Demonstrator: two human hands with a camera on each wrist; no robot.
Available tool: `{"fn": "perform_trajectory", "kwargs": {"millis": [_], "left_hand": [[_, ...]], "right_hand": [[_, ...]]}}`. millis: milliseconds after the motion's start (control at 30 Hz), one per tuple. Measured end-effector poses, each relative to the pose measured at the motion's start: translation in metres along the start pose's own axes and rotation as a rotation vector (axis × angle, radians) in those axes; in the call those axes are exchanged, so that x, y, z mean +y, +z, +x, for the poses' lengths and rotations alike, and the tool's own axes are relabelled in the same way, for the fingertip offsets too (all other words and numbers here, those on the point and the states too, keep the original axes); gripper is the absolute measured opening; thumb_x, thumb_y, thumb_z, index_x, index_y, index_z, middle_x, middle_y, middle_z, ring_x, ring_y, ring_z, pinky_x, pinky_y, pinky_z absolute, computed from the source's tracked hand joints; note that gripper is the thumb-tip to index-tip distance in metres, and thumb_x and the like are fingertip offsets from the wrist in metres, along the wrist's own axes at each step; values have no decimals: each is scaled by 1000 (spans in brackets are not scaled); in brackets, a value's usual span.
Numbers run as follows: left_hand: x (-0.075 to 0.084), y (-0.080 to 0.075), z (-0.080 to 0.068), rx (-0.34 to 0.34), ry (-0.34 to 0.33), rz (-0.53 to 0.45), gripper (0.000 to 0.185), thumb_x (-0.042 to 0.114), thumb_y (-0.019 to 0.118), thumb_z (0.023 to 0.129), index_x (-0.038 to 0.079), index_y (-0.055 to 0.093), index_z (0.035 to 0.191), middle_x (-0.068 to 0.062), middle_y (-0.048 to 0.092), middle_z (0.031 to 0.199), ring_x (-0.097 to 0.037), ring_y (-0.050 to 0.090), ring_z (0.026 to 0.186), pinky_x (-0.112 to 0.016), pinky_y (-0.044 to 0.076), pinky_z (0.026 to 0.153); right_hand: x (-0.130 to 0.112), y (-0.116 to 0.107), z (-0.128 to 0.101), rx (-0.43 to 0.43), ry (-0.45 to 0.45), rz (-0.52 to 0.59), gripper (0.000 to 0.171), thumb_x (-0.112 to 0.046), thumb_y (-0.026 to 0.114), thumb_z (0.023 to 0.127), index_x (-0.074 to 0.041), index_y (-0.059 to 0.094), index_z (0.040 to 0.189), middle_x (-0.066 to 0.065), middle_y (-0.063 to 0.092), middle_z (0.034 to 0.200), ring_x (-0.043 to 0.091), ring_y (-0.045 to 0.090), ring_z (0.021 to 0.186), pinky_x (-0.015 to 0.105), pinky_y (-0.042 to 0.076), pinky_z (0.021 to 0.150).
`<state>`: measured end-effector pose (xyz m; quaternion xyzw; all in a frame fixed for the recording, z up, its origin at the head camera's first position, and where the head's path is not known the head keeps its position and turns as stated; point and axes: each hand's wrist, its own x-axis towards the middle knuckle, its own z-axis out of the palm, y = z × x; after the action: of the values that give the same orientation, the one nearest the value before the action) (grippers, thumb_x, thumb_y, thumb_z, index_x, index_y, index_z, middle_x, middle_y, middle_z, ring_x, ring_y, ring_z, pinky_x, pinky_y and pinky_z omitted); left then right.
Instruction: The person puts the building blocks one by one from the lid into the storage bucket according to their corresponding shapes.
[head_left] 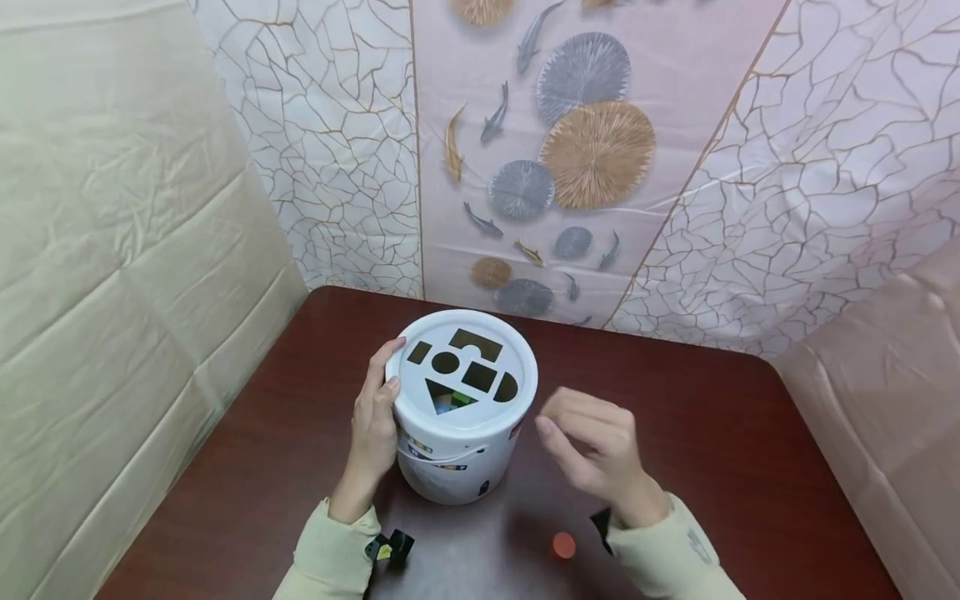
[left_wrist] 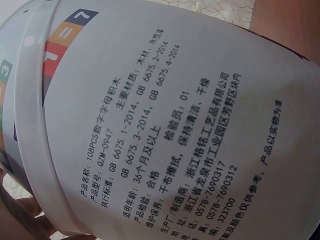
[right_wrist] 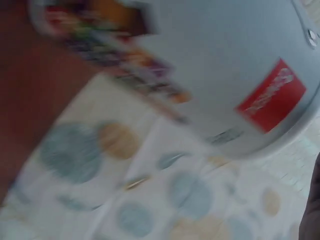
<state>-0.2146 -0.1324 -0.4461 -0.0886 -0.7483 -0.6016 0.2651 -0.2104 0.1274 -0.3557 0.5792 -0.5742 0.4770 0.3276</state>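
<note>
Two hands flank the white shape-sorter bucket (head_left: 463, 417) on the counter (head_left: 750, 450): the left hand (head_left: 375, 417) grasps its side (thumb at the lid), the right hand (head_left: 592, 454) hovers loosely curled, holding nothing.

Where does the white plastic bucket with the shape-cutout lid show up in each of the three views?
Head: the white plastic bucket stands at centre on the dark red table, the left hand holding its side.
Left wrist: its wall with the black printed label fills nearly the whole picture.
Right wrist: blurred, it takes up the upper right.
Shared landmark: the fish-and-disc patterned backdrop, blurred in the right wrist view.
</note>
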Motion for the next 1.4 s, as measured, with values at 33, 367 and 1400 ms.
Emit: {"fn": "perform_trajectory", "kwargs": {"millis": [33,367,1400], "left_hand": [[0,0,0,1,4,-2,52,29,35,98,29,47,149,0,51,147,-19,51,125,-50,38,97],[1,0,1,2,15,-8,52,28,36,98,28,47,149,0,50,148,-19,50,128,-50,36,100],[0,0,1,4,18,-6,51,29,36,99,28,47,149,0,50,148,-20,50,127,-50,36,100]], "right_hand": [[-4,-6,-11,-29,42,-4,22,9,60,89,-2,62,71,3,57,69,17,55,64,25,47,62],[-37,-50,-136,-604,713,-131,35,-23,82,85,-24,64,114,-11,64,112,10,63,99,25,50,86],[-30,-17,-51,-332,450,175,40,2,80,80,-3,68,118,8,73,106,17,70,93,29,56,78]]}}
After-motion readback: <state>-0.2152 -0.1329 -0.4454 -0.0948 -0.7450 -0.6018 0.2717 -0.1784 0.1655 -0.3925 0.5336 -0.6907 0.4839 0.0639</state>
